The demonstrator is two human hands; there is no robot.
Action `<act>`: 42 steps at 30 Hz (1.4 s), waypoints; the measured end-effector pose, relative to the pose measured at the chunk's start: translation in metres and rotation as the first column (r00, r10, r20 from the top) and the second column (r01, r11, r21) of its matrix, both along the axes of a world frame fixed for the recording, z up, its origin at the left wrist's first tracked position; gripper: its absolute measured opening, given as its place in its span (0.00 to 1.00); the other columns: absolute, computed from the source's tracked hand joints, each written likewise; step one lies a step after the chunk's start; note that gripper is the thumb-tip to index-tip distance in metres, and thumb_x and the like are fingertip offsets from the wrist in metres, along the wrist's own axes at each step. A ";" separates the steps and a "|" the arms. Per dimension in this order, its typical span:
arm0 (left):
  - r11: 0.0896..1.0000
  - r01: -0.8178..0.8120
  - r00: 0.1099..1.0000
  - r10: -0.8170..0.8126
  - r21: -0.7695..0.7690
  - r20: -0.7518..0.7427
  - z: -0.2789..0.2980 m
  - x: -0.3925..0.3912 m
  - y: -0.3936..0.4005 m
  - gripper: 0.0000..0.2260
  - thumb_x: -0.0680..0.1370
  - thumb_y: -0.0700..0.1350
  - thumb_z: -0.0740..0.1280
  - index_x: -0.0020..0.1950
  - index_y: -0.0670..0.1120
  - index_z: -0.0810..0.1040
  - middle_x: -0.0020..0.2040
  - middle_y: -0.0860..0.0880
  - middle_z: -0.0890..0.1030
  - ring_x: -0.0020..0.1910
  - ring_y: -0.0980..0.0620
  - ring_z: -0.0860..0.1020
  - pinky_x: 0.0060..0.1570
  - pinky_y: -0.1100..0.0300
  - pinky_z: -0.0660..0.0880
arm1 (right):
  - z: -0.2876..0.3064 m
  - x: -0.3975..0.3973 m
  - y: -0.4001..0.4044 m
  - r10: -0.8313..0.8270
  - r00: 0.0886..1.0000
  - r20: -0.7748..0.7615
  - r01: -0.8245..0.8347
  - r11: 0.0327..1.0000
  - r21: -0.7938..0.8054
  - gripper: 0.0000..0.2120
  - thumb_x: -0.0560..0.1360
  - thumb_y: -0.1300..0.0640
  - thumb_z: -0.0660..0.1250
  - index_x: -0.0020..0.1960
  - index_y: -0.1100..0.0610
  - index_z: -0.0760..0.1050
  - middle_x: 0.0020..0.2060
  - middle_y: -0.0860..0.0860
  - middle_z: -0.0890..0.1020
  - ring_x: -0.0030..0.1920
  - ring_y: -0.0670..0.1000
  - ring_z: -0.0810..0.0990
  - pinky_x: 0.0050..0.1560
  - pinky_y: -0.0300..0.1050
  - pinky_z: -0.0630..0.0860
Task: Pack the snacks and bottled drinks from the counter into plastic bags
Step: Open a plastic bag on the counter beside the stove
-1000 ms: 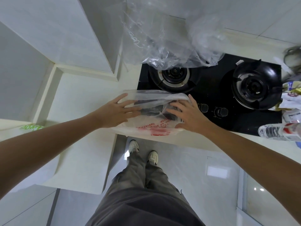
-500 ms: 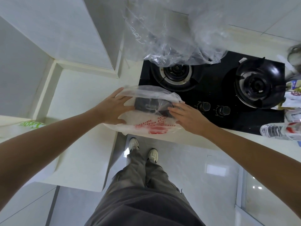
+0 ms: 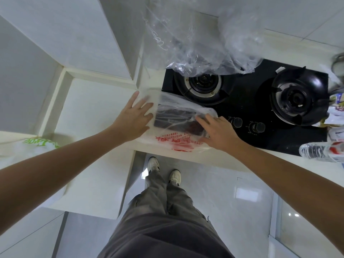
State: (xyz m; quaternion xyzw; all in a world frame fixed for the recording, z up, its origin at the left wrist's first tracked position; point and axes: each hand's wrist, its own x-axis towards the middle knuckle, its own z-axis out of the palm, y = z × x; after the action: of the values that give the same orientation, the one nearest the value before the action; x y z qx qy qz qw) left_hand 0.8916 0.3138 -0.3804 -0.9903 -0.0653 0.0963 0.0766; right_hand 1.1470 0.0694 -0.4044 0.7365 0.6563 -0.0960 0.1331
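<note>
The pale counter point(image 3: 96, 112) runs under both arms, with the black two-burner gas hob point(image 3: 247, 108) sunk into it beyond and to the right of the right hand point(image 3: 218, 133). Above the hands a big crumpled sheet of clear plastic point(image 3: 201, 43) hangs over the far burner. Between the hands lies the translucent plastic bag with red print point(image 3: 175, 140), on the counter's front edge and partly over the hob's near left corner; something dark and flat shows through it, though what it is cannot be told. The left hand point(image 3: 134, 118) lies flat with fingers spread on the bag's left side, the film lapping over the fingertips, holding nothing. The right hand rests on the bag's right side with fingers reaching forward; whether they pinch the film cannot be told. Off to the right of the right forearm a clear water bottle point(image 3: 320, 150) lies on its side, with a few snack packets point(image 3: 335, 116) beyond it near the hob's edge. Near the left forearm sits a white bag with green lettering point(image 3: 28, 148). The bag film looks thin, limp and slippery, likely to cling to itself, so it is best pinched at the mouth edges and pulled apart; the bottle looks light, rigid and inclined to roll, best gripped round its middle
</note>
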 end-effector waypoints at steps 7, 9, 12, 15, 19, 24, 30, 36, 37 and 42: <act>0.999 -0.046 0.998 0.047 -0.021 0.037 -0.004 -0.012 -0.033 0.11 0.80 0.51 0.69 0.57 0.49 0.87 0.61 0.46 0.84 0.73 0.41 0.72 0.79 0.38 0.52 | 0.002 -0.005 0.004 -0.029 0.995 0.096 0.033 0.998 -0.047 0.51 0.72 0.25 0.65 0.80 0.60 0.61 0.69 0.57 0.75 0.66 0.59 0.75 0.64 0.57 0.70; 0.988 -0.143 0.990 0.141 -0.061 -0.027 -0.006 -0.010 -0.039 0.16 0.83 0.57 0.63 0.54 0.52 0.88 0.63 0.47 0.83 0.75 0.42 0.70 0.79 0.38 0.50 | 0.005 -0.008 0.002 0.015 0.994 0.107 -0.013 1.000 -0.020 0.48 0.71 0.27 0.68 0.77 0.62 0.67 0.66 0.56 0.77 0.66 0.59 0.72 0.66 0.57 0.68; 0.966 -0.252 0.961 0.242 -0.065 -0.131 -0.012 -0.004 -0.041 0.27 0.83 0.66 0.53 0.52 0.53 0.88 0.73 0.47 0.76 0.80 0.43 0.61 0.79 0.37 0.45 | 0.005 -0.008 0.000 0.108 0.988 0.108 -0.108 0.994 -0.002 0.40 0.72 0.30 0.70 0.69 0.62 0.74 0.64 0.56 0.75 0.68 0.59 0.70 0.72 0.56 0.65; 0.957 -0.278 0.943 0.254 -0.088 -0.214 -0.017 -0.001 -0.037 0.29 0.78 0.72 0.56 0.54 0.52 0.87 0.77 0.47 0.69 0.81 0.43 0.56 0.79 0.36 0.46 | 0.004 -0.001 0.001 0.160 0.986 0.046 -0.161 0.987 0.016 0.37 0.72 0.33 0.71 0.65 0.63 0.77 0.71 0.56 0.72 0.75 0.59 0.66 0.78 0.57 0.59; 0.958 -0.271 0.931 0.237 -0.091 -0.277 -0.019 -0.004 -0.032 0.30 0.74 0.72 0.64 0.62 0.51 0.84 0.79 0.45 0.63 0.81 0.42 0.55 0.79 0.39 0.48 | 0.004 0.002 0.000 0.108 0.994 -0.009 -0.108 0.993 -0.040 0.43 0.74 0.31 0.68 0.75 0.62 0.71 0.76 0.55 0.71 0.76 0.58 0.67 0.79 0.57 0.60; 0.944 -0.316 0.912 0.275 -0.097 -0.304 -0.012 -0.005 -0.036 0.47 0.68 0.70 0.73 0.78 0.48 0.59 0.81 0.44 0.58 0.81 0.43 0.56 0.79 0.40 0.56 | 0.004 -0.010 -0.001 -0.044 0.998 -0.038 0.039 0.993 -0.111 0.53 0.70 0.25 0.66 0.83 0.58 0.59 0.81 0.54 0.64 0.79 0.58 0.63 0.79 0.59 0.61; 0.901 -0.414 0.859 0.341 -0.128 -0.382 -0.002 0.006 -0.027 0.57 0.69 0.72 0.70 0.83 0.47 0.42 0.84 0.47 0.51 0.83 0.46 0.50 0.76 0.46 0.63 | 0.002 -0.012 -0.001 -0.092 0.993 -0.075 0.077 0.980 -0.184 0.58 0.68 0.25 0.68 0.85 0.55 0.49 0.84 0.52 0.53 0.82 0.57 0.54 0.81 0.58 0.54; 0.957 -0.269 0.944 0.239 -0.110 -0.227 0.012 0.002 -0.022 0.43 0.74 0.73 0.64 0.81 0.49 0.59 0.83 0.47 0.55 0.82 0.43 0.55 0.77 0.41 0.61 | 0.021 -0.012 0.002 -0.082 0.989 -0.126 0.070 0.993 -0.097 0.48 0.73 0.29 0.68 0.83 0.53 0.58 0.82 0.51 0.60 0.81 0.57 0.59 0.80 0.59 0.58; 0.966 -0.231 0.961 0.209 -0.111 -0.181 0.017 -0.002 -0.022 0.39 0.76 0.71 0.62 0.80 0.49 0.63 0.83 0.47 0.57 0.81 0.42 0.57 0.76 0.42 0.62 | 0.025 -0.014 0.001 -0.073 0.988 -0.134 0.065 0.996 -0.064 0.45 0.75 0.31 0.67 0.82 0.54 0.60 0.81 0.52 0.63 0.80 0.57 0.61 0.79 0.60 0.60; 0.980 -0.134 0.991 0.133 -0.147 -0.016 0.044 -0.009 -0.029 0.33 0.77 0.65 0.67 0.76 0.46 0.72 0.77 0.44 0.71 0.73 0.41 0.69 0.65 0.43 0.72 | 0.042 -0.028 -0.008 -0.107 0.974 -0.198 0.131 0.985 0.109 0.34 0.79 0.37 0.67 0.78 0.55 0.69 0.74 0.52 0.74 0.75 0.56 0.70 0.76 0.57 0.66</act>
State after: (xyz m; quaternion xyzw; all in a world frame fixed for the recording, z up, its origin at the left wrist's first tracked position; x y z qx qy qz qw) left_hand 0.8822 0.2846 -0.3363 -0.9863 -0.1238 0.1087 -0.0033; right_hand 1.1187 0.0615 -0.3620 0.7686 0.6252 -0.1341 0.0186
